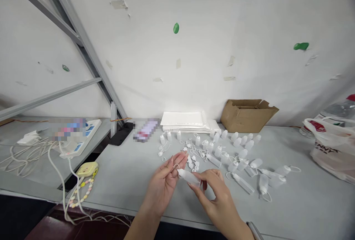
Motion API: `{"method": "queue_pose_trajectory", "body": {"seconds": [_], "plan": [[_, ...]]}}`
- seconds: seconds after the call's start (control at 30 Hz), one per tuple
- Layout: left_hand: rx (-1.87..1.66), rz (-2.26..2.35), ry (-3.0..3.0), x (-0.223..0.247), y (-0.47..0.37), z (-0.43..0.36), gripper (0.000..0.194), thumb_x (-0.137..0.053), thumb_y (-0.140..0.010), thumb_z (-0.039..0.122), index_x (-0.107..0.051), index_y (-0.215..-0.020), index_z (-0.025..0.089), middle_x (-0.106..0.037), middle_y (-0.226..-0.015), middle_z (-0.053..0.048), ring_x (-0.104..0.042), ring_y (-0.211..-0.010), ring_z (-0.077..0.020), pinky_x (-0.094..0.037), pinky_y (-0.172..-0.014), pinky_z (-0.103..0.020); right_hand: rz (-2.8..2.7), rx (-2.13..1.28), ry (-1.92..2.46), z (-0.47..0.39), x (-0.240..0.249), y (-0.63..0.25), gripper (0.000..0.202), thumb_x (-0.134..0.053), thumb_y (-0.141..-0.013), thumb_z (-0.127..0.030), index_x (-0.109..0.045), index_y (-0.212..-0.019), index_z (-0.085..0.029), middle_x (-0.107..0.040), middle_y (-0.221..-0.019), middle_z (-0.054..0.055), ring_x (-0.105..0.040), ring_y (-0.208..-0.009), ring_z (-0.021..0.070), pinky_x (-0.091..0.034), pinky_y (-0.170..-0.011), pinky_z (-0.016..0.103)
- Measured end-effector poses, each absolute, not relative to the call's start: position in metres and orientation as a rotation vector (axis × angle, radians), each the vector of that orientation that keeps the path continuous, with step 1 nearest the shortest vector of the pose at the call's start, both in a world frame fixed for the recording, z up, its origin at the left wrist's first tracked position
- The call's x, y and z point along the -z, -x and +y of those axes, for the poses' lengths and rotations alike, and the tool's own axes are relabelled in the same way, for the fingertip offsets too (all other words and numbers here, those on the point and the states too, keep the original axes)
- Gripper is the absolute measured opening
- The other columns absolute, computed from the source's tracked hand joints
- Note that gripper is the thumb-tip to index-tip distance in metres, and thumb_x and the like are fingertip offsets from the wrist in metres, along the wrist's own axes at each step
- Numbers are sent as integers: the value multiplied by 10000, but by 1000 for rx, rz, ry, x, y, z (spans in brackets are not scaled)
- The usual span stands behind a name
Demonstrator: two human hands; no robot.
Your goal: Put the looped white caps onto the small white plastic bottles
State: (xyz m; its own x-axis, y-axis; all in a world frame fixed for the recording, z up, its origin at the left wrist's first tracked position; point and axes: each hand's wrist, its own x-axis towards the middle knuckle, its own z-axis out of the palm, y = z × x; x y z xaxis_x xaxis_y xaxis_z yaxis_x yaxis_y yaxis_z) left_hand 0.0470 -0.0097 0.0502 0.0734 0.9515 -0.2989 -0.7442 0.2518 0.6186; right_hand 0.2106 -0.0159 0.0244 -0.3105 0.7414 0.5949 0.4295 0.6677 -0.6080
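Over the front of the table, my right hand (pixel 217 192) grips the base of a small translucent squeeze bottle (pixel 190 177) between thumb and fingers. The bottle is tilted, its white cap end pointing toward my left palm. My left hand (pixel 165 182) is turned palm up with long fingers stretched out. Its thumb presses the thin white loop (pixel 176 166) at the cap end against the fingers. Just beyond my hands lies a pile of loose white caps (pixel 192 161) with loops. More bottles (pixel 244 184) lie to the right, some fitted with caps and loops.
Uncapped bottles (pixel 244 140) stand before a brown cardboard box (pixel 246 116). White flat packs (pixel 184 120) lie against the wall. At left are a black phone (pixel 121 134), a power strip (pixel 93 131), tangled cables (pixel 24 162) and a yellow case (pixel 88 169). A plastic bag (pixel 332 151) sits far right.
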Motion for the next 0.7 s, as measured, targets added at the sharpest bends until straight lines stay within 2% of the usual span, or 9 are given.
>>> {"method": "queue_pose_trajectory", "body": {"seconds": [0.17,0.43,0.6,0.7], "plan": [[-1318,791,-383,-50,-47,-11,251,-479,-889,181,-657,-1054,113,-641,-1210,-121,-487,-1238,-223,-331,-1081,-304,-1961,-407,928,-16,-25,-210,141,-567,-867,-179,-545,-1001,-219,-555,-692,-22,-492,-574,141,-402,-685,354],[-1325,863,-446,-51,-49,-12,243,-517,-871,184,-659,-1061,131,-670,-1159,-131,-490,-1237,-224,-406,-958,-274,-1988,-386,952,-18,-28,-208,133,-544,-870,-165,-542,-996,-207,-576,-692,-10,-508,-562,142,-416,-705,377],[-1315,869,-503,-51,-49,-11,258,-562,-843,209,-665,-1069,140,-667,-1164,-131,-463,-1259,-253,-369,-1016,-342,-1970,-411,947,-18,-24,-207,129,-539,-876,-164,-538,-997,-208,-586,-703,-5,-510,-573,145,-423,-711,382],[-1307,832,-527,-51,-49,-10,265,-574,-840,228,-668,-1072,145,-647,-1201,-116,-451,-1269,-238,-317,-1073,-342,-1944,-447,965,-18,-21,-205,105,-551,-876,-195,-553,-980,-207,-585,-695,-4,-506,-587,153,-431,-701,379]]}}
